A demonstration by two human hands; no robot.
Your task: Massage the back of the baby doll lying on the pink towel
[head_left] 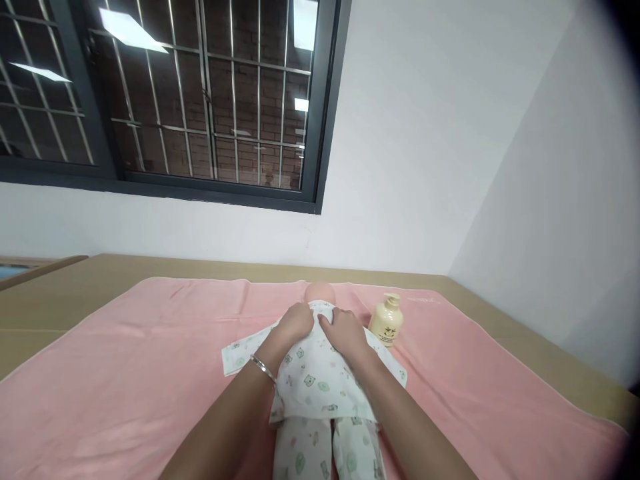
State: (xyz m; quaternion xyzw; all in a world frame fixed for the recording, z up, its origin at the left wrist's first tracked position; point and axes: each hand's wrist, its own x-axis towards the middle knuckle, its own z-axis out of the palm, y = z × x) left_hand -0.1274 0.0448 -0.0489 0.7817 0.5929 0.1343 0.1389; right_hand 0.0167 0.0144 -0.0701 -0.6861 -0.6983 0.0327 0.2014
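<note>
A baby doll lies on its back, its bare head (320,292) at the far end. It wears a white long-sleeved top (320,380) with small green prints, sleeves spread to both sides, and matching trousers (303,450). At the left of the collar, my left hand (297,321) is closed on the top's fabric, its fingertips partly hidden. My right hand (346,331) rests on the right chest and shoulder of the top, thumb stretched apart from the fingers. Beyond it stands a pale yellow pump bottle (387,321), close to the right sleeve.
A pink blanket (175,347) with some wrinkles lies under the doll on a wooden surface (45,313). Behind rises a white wall (410,133) with a dark-framed barred window (215,100). Part of a wooden edge (45,269) shows at the far left.
</note>
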